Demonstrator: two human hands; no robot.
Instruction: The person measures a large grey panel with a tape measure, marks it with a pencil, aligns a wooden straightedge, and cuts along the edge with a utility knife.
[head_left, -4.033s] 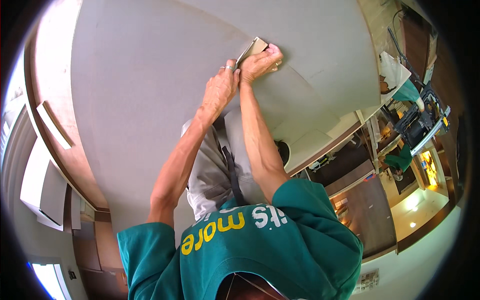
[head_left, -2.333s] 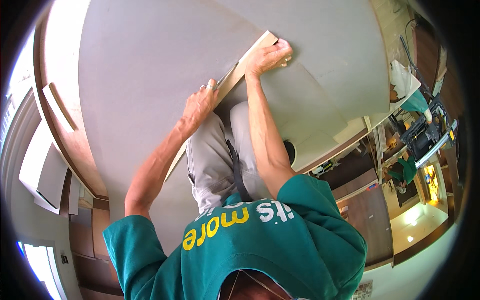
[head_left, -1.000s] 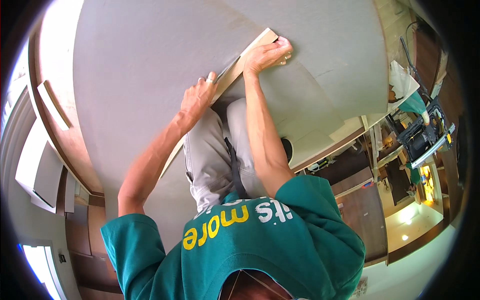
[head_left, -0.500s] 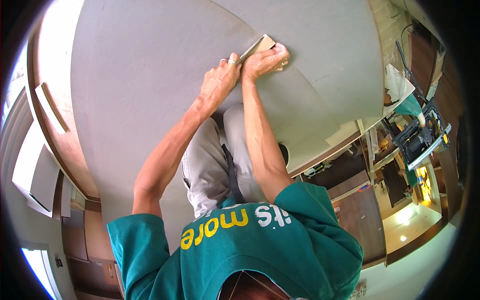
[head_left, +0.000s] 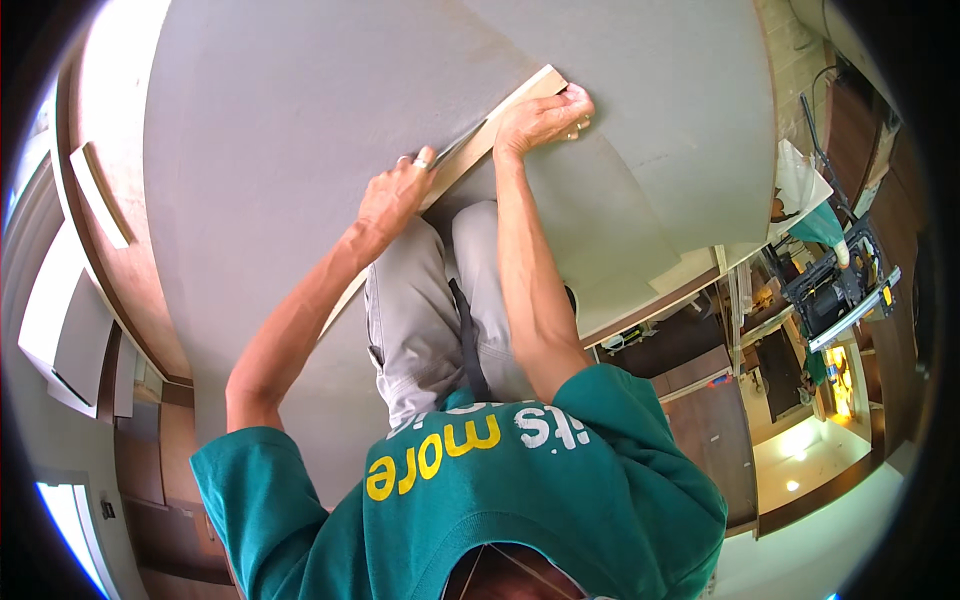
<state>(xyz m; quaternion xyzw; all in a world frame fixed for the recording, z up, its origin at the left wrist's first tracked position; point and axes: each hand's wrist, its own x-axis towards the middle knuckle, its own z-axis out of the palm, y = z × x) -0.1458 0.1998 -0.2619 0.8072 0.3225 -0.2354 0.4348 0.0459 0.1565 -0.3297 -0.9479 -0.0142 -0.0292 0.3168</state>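
Note:
A long, pale wooden strip [head_left: 470, 152] slants from beside my legs up to the far right, over a grey board. My right hand [head_left: 543, 122] is wrapped round the strip close to its far end. In my left hand [head_left: 398, 190] is a thin, flat metal tool [head_left: 462, 138] that looks like a file, its length lying along the strip's left edge. The left fingers are closed on its near end, and a ring shows on one of them. My left forearm and knee hide parts of the strip.
The large grey board [head_left: 300, 120] spreads under and around my legs. Another person's teal sleeve [head_left: 818, 226] and hand reach a black machine [head_left: 845, 285] at the right. A short pale strip [head_left: 100, 195] lies at the left beside a white panel [head_left: 65, 300].
My left hand has slid back toward me and to the left with the metal tool. More of the wooden strip shows now, and my right hand is slightly farther right.

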